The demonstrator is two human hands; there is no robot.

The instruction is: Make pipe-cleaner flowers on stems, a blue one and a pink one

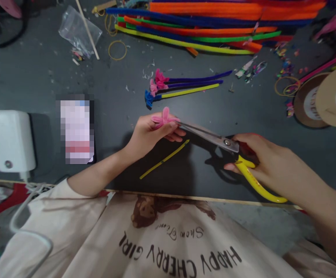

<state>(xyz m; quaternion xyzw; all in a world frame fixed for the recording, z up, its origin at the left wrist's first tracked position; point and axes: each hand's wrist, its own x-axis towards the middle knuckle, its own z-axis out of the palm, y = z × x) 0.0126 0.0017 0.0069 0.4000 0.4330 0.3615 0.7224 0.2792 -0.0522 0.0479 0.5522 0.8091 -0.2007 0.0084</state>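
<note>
A pink pipe-cleaner flower [165, 117] with looped petals is pinched between the thumb and fingers of my left hand [149, 133]. My right hand [268, 154] grips a pair of scissors [214, 138] with yellow handles. The blade tips point left and meet the flower's right side by my left thumb; whether they touch it I cannot tell. Below my left hand, a short yellow pipe cleaner [164, 159] lies on the dark table. Beyond my hands lie finished-looking pipe-cleaner flowers [160, 79], pink and blue, on blue and yellow stems.
Long coloured pipe cleaners [202, 33] stretch across the back. To the left are a phone [77, 131], a white power bank [12, 141] with a cable, and a plastic bag [78, 33]. Ribbon spools [334, 88] stand at the right. Rubber bands and scraps are scattered about.
</note>
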